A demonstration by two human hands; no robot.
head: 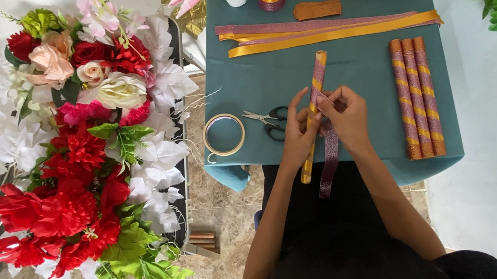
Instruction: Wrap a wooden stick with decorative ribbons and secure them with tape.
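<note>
While the stick (314,115) lies between the two hands, its long axis runs from the table edge near the person up and a little to the right, toward the loose ribbons (324,29) at the far side of the table (265,76). The left hand (297,138) grips the stick at its lower half, and the right hand (346,118) pinches the glitter ribbon (331,152) against it just beside, so both are equally near. Scissors (269,122) lie just left of the left hand.
</note>
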